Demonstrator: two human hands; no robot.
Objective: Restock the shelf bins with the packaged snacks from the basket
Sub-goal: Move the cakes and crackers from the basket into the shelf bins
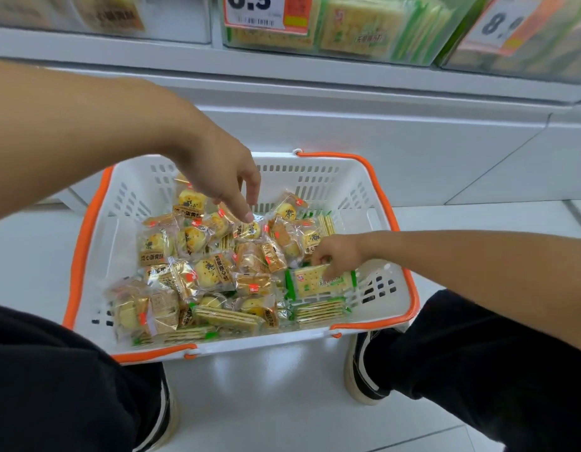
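Knees (54, 370) frame a basket (364, 197) on the floor, mostly full of snacks (214, 272), so restocking looks barely begun: right hand (339, 252) grasps a cracker pack (318, 282), left hand (224, 177) hovers released, shelf bins (348, 27) far above

Open-topped basket (374, 190), bare floor showing at its far right corner, snack packets (217, 272) heaped elsewhere, both forearms crossing above, shelf bins (348, 31) overhanging far side
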